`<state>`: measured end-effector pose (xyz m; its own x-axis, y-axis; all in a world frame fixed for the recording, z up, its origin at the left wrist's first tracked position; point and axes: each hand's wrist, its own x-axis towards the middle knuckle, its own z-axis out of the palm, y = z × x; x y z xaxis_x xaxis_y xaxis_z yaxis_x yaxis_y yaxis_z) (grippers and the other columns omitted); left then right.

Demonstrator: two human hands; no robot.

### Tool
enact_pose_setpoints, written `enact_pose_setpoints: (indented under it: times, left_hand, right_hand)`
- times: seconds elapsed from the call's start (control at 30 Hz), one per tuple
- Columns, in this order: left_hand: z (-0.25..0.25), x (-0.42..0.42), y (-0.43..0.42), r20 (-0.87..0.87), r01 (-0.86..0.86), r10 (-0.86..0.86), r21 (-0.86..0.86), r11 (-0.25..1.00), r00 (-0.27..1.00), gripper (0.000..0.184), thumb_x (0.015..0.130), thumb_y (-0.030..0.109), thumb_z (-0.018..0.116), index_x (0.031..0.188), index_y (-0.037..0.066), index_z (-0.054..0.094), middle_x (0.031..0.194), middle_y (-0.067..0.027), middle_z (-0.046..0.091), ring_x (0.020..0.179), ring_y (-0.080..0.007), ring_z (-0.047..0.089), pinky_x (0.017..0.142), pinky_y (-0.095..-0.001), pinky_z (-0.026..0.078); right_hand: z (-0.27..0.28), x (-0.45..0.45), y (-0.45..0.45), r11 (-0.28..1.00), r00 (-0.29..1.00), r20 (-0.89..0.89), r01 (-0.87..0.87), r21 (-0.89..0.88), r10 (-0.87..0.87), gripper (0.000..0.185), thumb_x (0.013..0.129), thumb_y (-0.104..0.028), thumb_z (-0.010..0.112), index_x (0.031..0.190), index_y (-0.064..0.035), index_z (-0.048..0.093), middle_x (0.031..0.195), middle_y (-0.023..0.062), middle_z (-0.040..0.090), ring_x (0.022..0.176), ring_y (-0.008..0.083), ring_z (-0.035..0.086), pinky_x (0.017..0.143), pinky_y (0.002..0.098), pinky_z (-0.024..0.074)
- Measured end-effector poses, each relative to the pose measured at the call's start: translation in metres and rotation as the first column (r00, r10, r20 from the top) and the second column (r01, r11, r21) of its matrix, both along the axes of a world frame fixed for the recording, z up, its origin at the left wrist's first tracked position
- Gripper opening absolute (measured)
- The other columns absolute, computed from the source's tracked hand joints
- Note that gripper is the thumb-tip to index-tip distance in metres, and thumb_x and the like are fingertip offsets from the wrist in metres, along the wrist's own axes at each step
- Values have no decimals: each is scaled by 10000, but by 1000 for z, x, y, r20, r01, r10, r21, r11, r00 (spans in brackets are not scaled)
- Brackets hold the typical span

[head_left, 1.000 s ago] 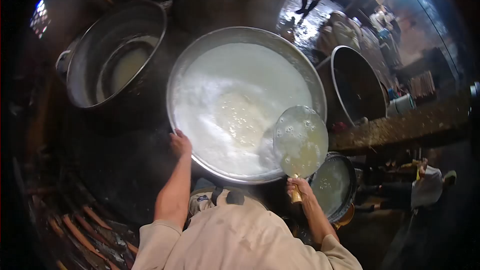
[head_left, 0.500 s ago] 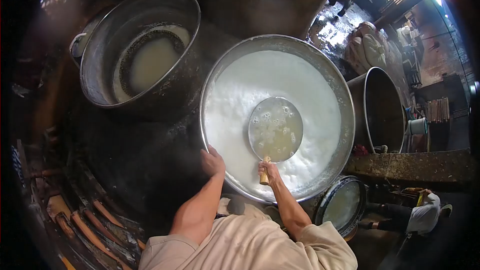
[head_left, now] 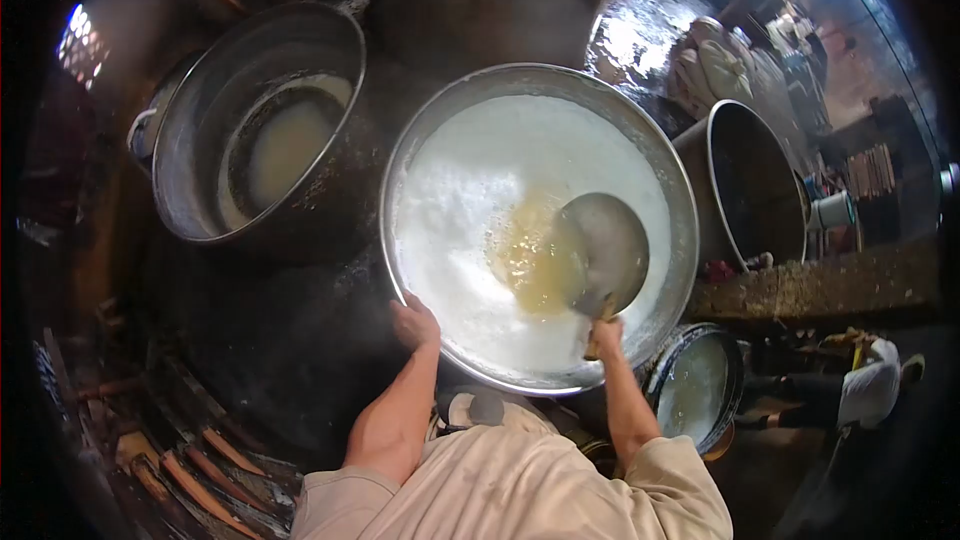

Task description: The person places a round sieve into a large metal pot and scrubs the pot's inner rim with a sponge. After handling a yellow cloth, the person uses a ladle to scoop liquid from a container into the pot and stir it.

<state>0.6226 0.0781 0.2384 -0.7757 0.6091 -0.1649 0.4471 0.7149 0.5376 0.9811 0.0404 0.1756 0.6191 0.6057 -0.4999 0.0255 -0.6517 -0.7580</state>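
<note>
A wide metal vat [head_left: 684, 202] holds white, curd-like stuff [head_left: 460, 160], with a patch of yellowish liquid [head_left: 535, 252] near its middle. My right hand [head_left: 606, 334] is wrapped round the short handle of a round metal ladle [head_left: 618, 250], whose bowl is tilted over the right part of the vat. Little or no liquid shows in the bowl. My left hand [head_left: 415, 322] is at the vat's lower left rim, its fingers closed on the edge.
A large deep pot [head_left: 185, 175] with cloudy liquid stands at the left. Right are an empty-looking drum [head_left: 712, 180], a ledge [head_left: 830, 285] and a dark-rimmed bucket [head_left: 735, 380] of liquid. Firewood [head_left: 200, 485] lies lower left. Another person [head_left: 868, 385] is at the far right.
The ladle went from the vat's right edge, full, to over the middle, and now is tipped right of the middle. Yellowish liquid spreads on the white surface. My left hand stays at the rim.
</note>
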Motion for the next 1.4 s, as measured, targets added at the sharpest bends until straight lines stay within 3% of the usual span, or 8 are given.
enact_pose_setpoints:
  times: [0.13,0.17,0.3,0.57,0.77,0.97,1.17,1.4]
  left_hand:
    - [-14,-5,3,-67,31,-31,-4,1000,997,440,900,361,354,951,-55,489,876,-273,575,820,-416,564,707,-478,441]
    - [-7,-2,4,-86,24,-23,1,1000,996,450,901,362,356,946,-62,502,864,-267,581,822,-416,567,706,-470,445]
    - [-16,-5,15,-109,30,-20,90,995,994,498,896,407,351,881,-60,524,861,-269,585,827,-402,575,721,-482,448]
    - [-34,-6,27,-76,-30,29,-9,1000,997,524,887,459,304,1057,-24,416,929,-280,575,872,-443,552,773,-503,430]
    - [-32,40,-22,-39,-116,118,43,992,992,519,888,434,317,1088,-37,404,976,-296,550,903,-431,546,776,-504,431]
    - [-35,51,-34,97,-122,117,54,991,988,491,892,382,367,1105,-60,379,1055,-302,510,965,-419,528,821,-470,429]
    - [-14,52,-39,120,-10,11,-12,1000,993,472,891,333,382,1118,-80,357,1145,-311,455,1016,-411,505,858,-443,420]
    - [-36,24,-42,120,61,-53,-70,996,991,594,833,404,426,1176,-77,362,1143,-279,482,1028,-402,498,905,-453,372]
  right_hand:
    - [99,65,-22,985,845,522,28,170,-115,240,713,-100,623,802,25,439,680,136,548,509,234,529,458,375,412]
    - [92,98,-38,949,547,824,-157,274,-147,230,729,-109,617,799,23,442,677,135,552,494,231,526,481,371,426]
    - [134,170,-117,927,797,474,308,215,-375,351,743,-152,641,965,76,492,866,226,581,829,355,575,718,415,434]
    - [137,277,-259,831,609,771,516,-206,-187,330,733,-146,596,993,41,519,955,265,565,908,404,556,731,456,451]
    - [-33,328,-293,800,846,366,506,-321,-388,353,681,-67,537,1014,42,493,706,193,584,585,309,595,507,436,480]
    - [-119,260,-248,741,566,-532,644,-192,-630,137,794,-145,528,852,-34,472,565,94,463,451,240,490,401,384,442]
    - [-129,255,-233,756,207,-884,619,-213,-419,122,835,-142,481,753,-57,450,531,48,413,440,192,440,406,334,421]
    - [-41,260,-272,863,387,-854,488,-130,-348,103,830,-103,466,746,-55,430,549,23,407,452,153,426,433,310,423]
